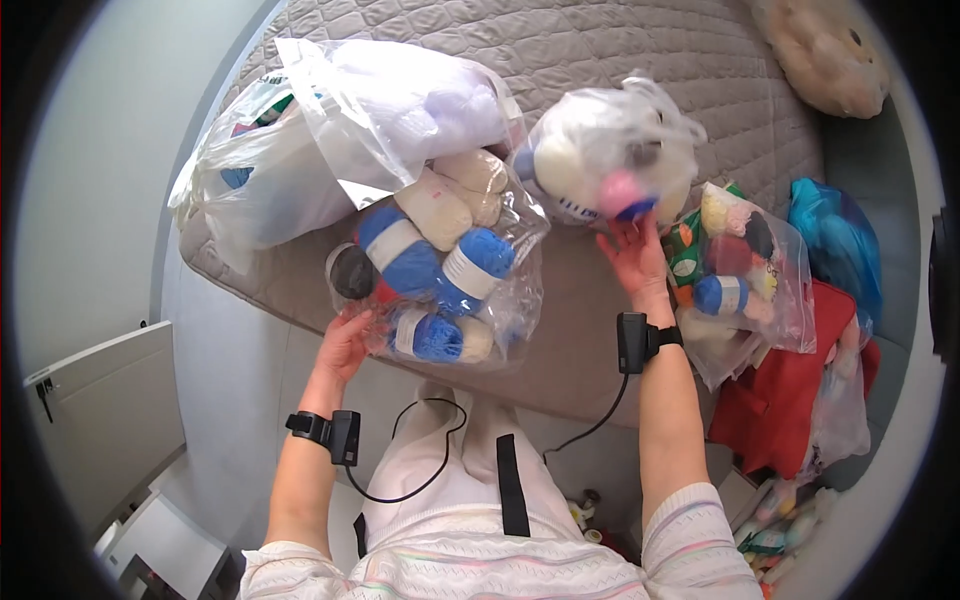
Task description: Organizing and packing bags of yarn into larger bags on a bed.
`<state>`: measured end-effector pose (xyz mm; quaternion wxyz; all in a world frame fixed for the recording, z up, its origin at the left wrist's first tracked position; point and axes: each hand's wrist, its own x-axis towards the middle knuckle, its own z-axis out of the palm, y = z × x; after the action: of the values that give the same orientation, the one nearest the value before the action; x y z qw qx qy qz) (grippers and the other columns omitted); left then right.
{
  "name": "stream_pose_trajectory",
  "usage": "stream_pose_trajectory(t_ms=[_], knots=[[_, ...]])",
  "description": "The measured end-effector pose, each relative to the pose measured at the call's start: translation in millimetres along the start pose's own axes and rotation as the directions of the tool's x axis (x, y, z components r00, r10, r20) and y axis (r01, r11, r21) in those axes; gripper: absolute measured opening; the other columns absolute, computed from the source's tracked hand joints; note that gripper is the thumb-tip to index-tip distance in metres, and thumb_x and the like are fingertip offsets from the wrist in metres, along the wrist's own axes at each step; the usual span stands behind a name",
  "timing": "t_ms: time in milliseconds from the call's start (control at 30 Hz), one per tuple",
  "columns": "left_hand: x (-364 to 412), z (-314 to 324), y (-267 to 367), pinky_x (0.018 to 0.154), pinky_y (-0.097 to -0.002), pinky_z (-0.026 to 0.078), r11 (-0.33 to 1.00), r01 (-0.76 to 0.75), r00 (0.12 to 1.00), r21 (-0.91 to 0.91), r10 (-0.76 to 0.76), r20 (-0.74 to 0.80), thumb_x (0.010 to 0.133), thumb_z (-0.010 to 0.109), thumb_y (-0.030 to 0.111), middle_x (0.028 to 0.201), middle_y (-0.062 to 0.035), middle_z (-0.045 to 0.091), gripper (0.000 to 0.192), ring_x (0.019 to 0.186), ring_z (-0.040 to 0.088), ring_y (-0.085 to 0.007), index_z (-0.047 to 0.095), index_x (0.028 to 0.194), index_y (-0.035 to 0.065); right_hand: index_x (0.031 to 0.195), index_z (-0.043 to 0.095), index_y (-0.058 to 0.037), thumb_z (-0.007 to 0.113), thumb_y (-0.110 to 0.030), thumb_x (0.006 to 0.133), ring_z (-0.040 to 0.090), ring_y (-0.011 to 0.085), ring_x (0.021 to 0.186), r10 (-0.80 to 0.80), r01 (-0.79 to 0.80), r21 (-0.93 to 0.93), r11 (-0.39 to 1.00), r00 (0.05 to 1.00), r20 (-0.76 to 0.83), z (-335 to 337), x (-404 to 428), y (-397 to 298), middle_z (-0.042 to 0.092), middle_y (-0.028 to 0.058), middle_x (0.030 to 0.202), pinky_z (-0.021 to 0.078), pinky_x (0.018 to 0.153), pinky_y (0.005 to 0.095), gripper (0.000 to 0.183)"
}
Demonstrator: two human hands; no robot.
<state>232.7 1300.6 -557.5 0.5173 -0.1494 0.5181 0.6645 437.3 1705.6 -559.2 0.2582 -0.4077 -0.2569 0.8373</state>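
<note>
My left hand point(351, 341) has its fingers on the lower left edge of a clear plastic bag point(517, 262), which holds blue, cream and dark balls of yarn. Two of these are a banded blue ball point(491, 251) and a dark one point(352, 271). My right hand point(637, 255) is raised, palm up and fingers apart, just below a white plastic bag point(570, 142) of white yarn. At its fingertips, a pink and blue ball of yarn point(624, 193) shows blurred; whether the fingers hold it I cannot tell.
Upper left on the quilted mattress point(600, 45) lie a bag of pale lilac yarn point(442, 90) and a white carrier bag point(262, 187). A mixed yarn bag point(787, 300), a blue bag point(836, 240), red cloth point(780, 390) and a plush toy point(832, 60) are at the right. Cables hang from both wrists.
</note>
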Motion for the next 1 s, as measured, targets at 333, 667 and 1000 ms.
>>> stream_pose_trajectory(t_ms=[333, 667, 1000], knots=[[4.2, -4.3, -34.3, 0.074, -0.04, 0.049, 0.958, 0.136, 0.989, 0.253, -0.117, -0.089, 0.083, 0.059, 0.039, 0.113, -0.0046, 0.057, 0.054, 0.099, 0.056, -0.0195, 0.044, 0.126, 0.0094, 0.128, 0.043, -0.0135, 0.052, -0.041, 0.088, 0.05, 0.0169, 0.105, 0.478, -0.411, -0.499, 0.763, 0.878, 0.006, 8.3, -91.9, 127.6, 0.052, 0.0016, 0.116, 0.0449, 0.076, 0.0368, 0.05], [13.7, 35.0, -87.8, 0.061, -0.0453, 0.053, 0.865, 0.458, 0.862, 0.206, -0.489, 0.132, 0.091, 0.034, 0.054, 0.107, -0.0141, 0.06, 0.059, 0.087, 0.063, -0.0323, 0.044, 0.124, 0.0062, 0.091, 0.062, -0.003, 0.054, -0.036, 0.087, 0.055, 0.0106, 0.066, 0.555, -0.403, -0.767, 0.5, 0.829, -0.073, -32.8, -112.5, 94.9, 0.06, 0.0019, 0.078, 0.045, 0.057, 0.0244, 0.034], [3.6, 81.3, -138.5, 0.059, -0.0327, 0.053, 0.909, 0.381, 0.9, 0.167, -0.406, 0.157, 0.094, 0.031, 0.049, 0.102, -0.0191, 0.061, 0.057, 0.079, 0.064, -0.0295, 0.04, 0.126, 0.0034, 0.082, 0.061, -0.0051, 0.062, -0.024, 0.083, 0.055, 0.0092, 0.065, 0.107, -0.284, -0.574, 0.768, 0.941, -0.322, -150.7, -103.0, 24.5, 0.059, 0.0006, 0.072, 0.0432, 0.053, 0.0244, 0.019]])
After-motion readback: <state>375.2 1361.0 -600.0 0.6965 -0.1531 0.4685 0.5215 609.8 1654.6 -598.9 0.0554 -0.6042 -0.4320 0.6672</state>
